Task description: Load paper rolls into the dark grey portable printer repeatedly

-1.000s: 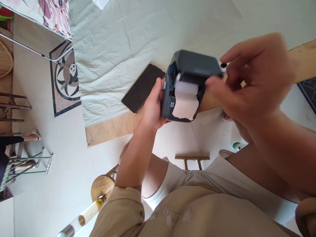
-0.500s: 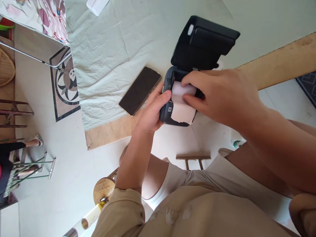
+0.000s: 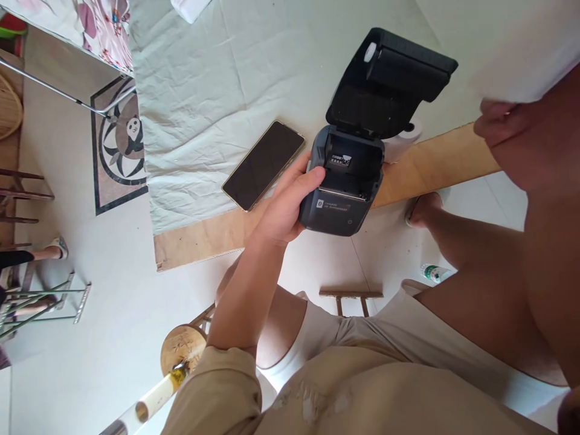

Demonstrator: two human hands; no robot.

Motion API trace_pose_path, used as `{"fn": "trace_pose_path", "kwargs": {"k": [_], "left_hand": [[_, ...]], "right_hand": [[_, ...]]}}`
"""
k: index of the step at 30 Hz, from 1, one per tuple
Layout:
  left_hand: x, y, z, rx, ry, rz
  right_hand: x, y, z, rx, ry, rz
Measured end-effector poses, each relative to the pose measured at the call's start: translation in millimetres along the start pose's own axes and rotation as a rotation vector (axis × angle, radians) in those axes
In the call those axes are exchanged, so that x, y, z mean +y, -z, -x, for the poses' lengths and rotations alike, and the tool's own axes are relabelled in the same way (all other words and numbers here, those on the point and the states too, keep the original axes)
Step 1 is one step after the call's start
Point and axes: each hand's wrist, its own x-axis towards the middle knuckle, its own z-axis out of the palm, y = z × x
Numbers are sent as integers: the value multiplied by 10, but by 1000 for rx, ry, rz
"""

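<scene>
My left hand (image 3: 290,202) grips a dark portable thermal printer (image 3: 338,217) by its left side, thumb over the top edge. The printer's black lid (image 3: 376,90) stands raised, and its paper compartment (image 3: 348,154) shows a small label inside with no roll in it. At the right edge my right hand (image 3: 502,124) is closed on a white paper roll (image 3: 534,72), which is smeared by motion; part of the fingers is hidden. Behind the printer, another white paper roll (image 3: 401,142) is partly covered by it. A dark-screened phone (image 3: 264,165) lies left of the printer.
A pale cloth (image 3: 190,121) covers the table, whose wooden edge (image 3: 203,244) runs in front of me. A white object (image 3: 190,7) lies at the far side. Below are a round wooden stool (image 3: 181,347) and a green-and-white bottle (image 3: 435,273). Another person's foot (image 3: 57,248) shows at left.
My right hand has taken the paper roll out of the printer and moved off to the right. The compartment now shows bare. My left hand still holds the printer, lid raised.
</scene>
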Motion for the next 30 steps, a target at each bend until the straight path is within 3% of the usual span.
{"fn": "trace_pose_path", "kwargs": {"k": [2,4,9,12,15,18,24,27,30], "left_hand": [[2,-4,0,11,-6,12],[2,-13,-1,19,-16,34],[4,-27,-9,32,-11,63],[-2,-7,-17,-1,-20,70],[-3,8,-20,-27,-30,83],[15,-1,-13,-50,-30,79],[25,-40,-8,-27,-36,27],[0,-35,-7,-13,-49,45],[-16,-20,0,-17,-42,59]], "right_hand": [[121,23,9,182,-24,-81],[124,2,50,247,-51,46],[27,-7,79,190,-75,512],[62,42,61,96,-104,601],[4,28,94,92,34,665],[-146,-138,148,173,182,610],[-138,-602,137,-96,108,528],[-83,-633,134,-64,58,485],[-30,-528,132,16,-51,186]]}}
